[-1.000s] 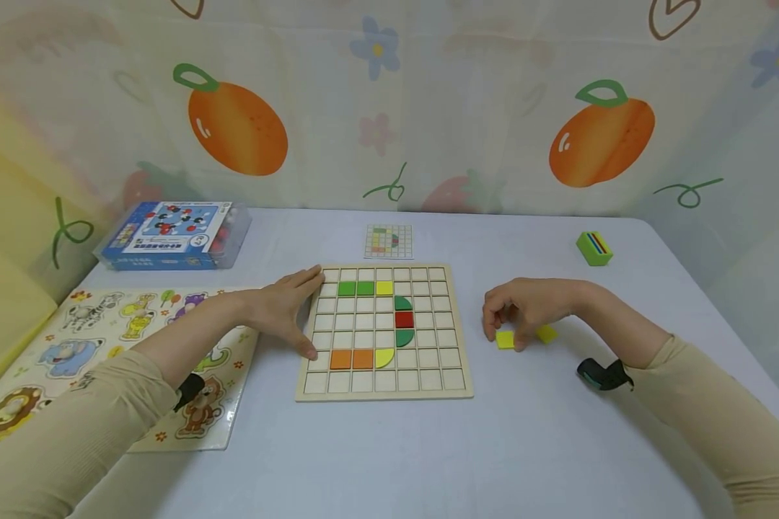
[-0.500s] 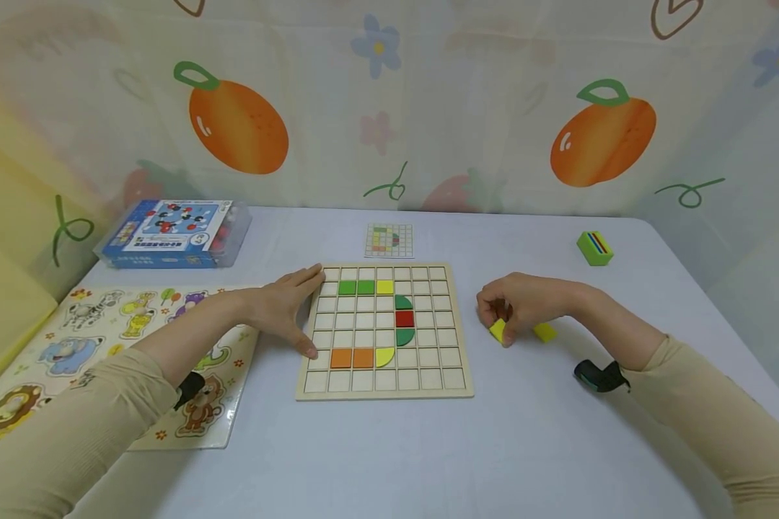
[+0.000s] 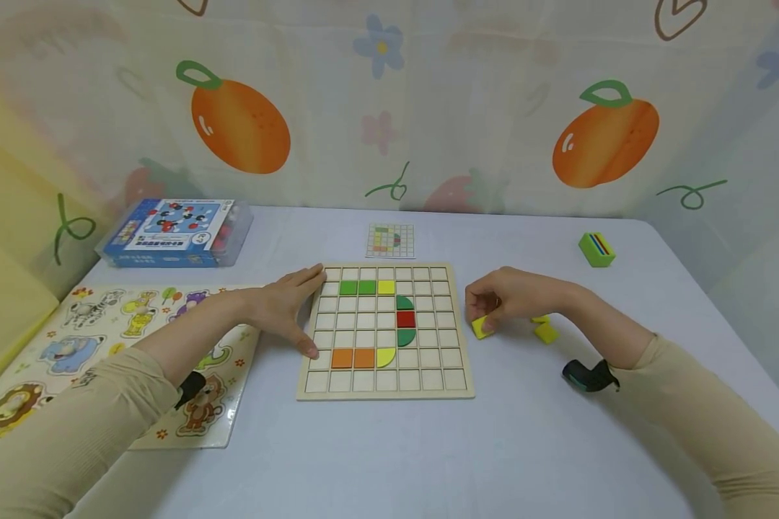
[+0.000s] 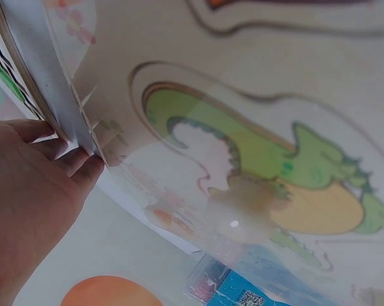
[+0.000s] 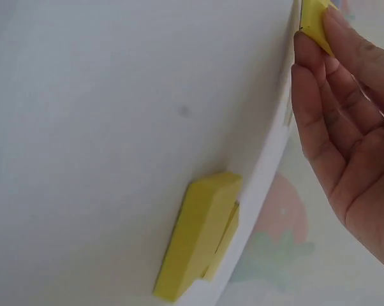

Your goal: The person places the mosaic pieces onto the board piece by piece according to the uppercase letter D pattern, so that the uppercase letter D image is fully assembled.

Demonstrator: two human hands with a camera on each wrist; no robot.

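My right hand (image 3: pixel 522 295) pinches a yellow block (image 3: pixel 481 328) between thumb and fingers, just right of the wooden grid board (image 3: pixel 385 396). The right wrist view shows this yellow block (image 5: pixel 314 24) at the fingertips. Spread along the board's left edge, my left hand (image 3: pixel 280 310) touches the frame with extended thumb and fingers. On the board sit green squares (image 3: pixel 357 287), a yellow square (image 3: pixel 386 287), dark green quarter-rounds (image 3: pixel 405 337), a red square (image 3: pixel 405 319), orange squares (image 3: pixel 353 358) and a yellow quarter-round (image 3: pixel 385 357).
Two more yellow blocks (image 3: pixel 547 332) lie under the right forearm's side. A pattern card (image 3: pixel 390 241) is behind the board. A green striped block stack (image 3: pixel 596 249) stands far right. An animal picture board (image 3: pixel 120 349) lies left, a blue boxed set (image 3: pixel 172 234) behind it.
My right hand has picked up a yellow block, tilted it and carried it left toward the board. More of the other yellow blocks is now uncovered. My left hand stays put.
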